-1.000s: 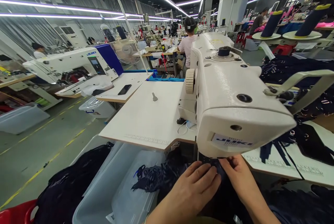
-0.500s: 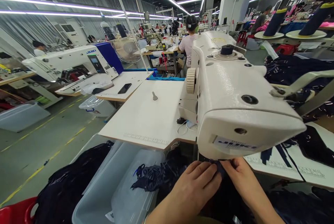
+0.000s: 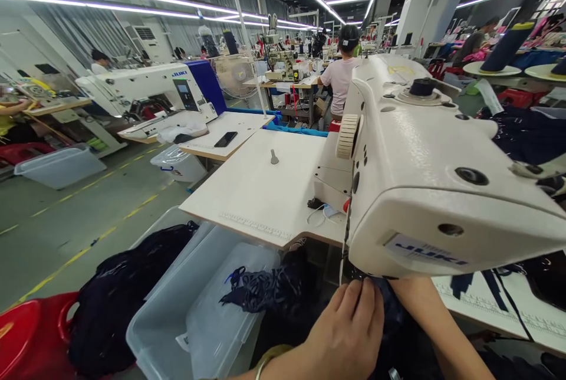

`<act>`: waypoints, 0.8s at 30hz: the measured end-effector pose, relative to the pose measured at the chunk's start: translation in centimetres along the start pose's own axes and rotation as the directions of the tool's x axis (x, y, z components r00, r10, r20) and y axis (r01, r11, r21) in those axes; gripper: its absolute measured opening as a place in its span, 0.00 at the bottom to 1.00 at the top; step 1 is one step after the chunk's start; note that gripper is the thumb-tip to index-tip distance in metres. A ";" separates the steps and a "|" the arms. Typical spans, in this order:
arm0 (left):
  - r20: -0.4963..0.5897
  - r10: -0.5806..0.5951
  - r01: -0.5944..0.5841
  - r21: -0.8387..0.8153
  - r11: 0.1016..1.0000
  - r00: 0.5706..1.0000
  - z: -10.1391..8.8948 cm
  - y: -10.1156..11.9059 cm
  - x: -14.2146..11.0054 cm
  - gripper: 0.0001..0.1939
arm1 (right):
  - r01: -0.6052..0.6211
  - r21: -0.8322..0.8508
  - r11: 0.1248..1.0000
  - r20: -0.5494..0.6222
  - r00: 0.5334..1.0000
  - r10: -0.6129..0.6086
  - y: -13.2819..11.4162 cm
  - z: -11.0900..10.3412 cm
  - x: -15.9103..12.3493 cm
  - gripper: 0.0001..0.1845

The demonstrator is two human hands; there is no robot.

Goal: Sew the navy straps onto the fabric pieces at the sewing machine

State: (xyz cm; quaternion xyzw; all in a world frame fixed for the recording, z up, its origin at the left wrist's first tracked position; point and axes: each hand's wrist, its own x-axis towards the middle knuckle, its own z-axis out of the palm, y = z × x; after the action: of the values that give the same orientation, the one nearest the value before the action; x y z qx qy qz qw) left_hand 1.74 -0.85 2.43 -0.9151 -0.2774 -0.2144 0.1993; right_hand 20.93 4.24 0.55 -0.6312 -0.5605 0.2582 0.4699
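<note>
Close below the front end of a white JUKI sewing machine (image 3: 411, 185), my left hand (image 3: 349, 324) has its fingers drawn together on dark navy fabric (image 3: 393, 315). The fabric hangs down between my arms, and its part under the machine is hidden. My right hand (image 3: 413, 294) reaches in beneath the machine head from the right; its fingers are out of sight behind the head. A bundle of navy straps (image 3: 260, 288) trails over a clear plastic bin (image 3: 163, 309) left of my left hand.
A white table (image 3: 260, 191) beyond the bin carries a small grey metal piece (image 3: 274, 157). On the adjoining table is a phone (image 3: 225, 139). A red stool (image 3: 35, 333) and a dark fabric heap (image 3: 128, 285) stand at left. A co-worker (image 3: 342, 79) sits ahead.
The view has shifted left, so the machine appears further right. My right hand has moved deeper under the machine head, hiding its fingers. My left hand stays on the fabric.
</note>
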 end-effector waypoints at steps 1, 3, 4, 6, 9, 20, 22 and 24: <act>-0.001 -0.006 0.006 0.010 1.000 1.000 0.0 0.1 0.0 0.20 | 0.012 0.003 1.000 -0.011 1.000 -0.012 0.2 0.0 0.1 0.07; -0.028 -0.023 0.024 0.027 0.999 0.999 0.1 0.3 0.1 0.20 | 0.032 0.008 0.999 -0.015 0.999 -0.032 0.4 0.1 0.2 0.11; -0.045 -0.029 0.031 0.033 0.999 0.999 0.2 0.3 0.1 0.20 | 0.043 0.010 0.999 -0.019 0.999 -0.043 0.5 0.1 0.2 0.13; -0.068 -0.042 0.045 0.040 0.998 0.997 0.3 0.5 0.1 0.19 | 0.067 0.013 0.998 -0.029 0.997 -0.067 0.7 0.1 0.4 0.15; -0.064 -0.049 0.053 0.050 0.997 0.997 0.4 0.7 0.2 0.20 | 0.103 0.007 0.995 -0.041 0.994 -0.103 0.9 0.0 0.5 0.14; -0.088 -0.084 0.091 0.082 0.992 0.993 0.6 1.2 0.4 0.19 | 0.178 -0.037 0.983 -0.090 0.979 -0.181 0.4 1.1 -0.2 0.14; -0.096 -0.100 0.107 0.073 0.992 0.990 0.6 1.2 0.5 0.18 | 0.183 -0.047 0.982 -0.094 0.978 -0.186 0.3 1.1 0.0 0.14; -0.097 -0.102 0.109 0.071 0.991 0.990 0.6 1.2 0.6 0.18 | 0.186 -0.056 0.981 -0.099 0.977 -0.191 0.2 1.1 0.0 0.14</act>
State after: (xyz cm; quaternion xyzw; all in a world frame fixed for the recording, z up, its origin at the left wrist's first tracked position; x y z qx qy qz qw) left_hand 3.06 -1.24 1.91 -0.8799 -0.3240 -0.2563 0.2349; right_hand 20.10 4.58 -0.12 -0.5986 -0.5985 0.1661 0.5059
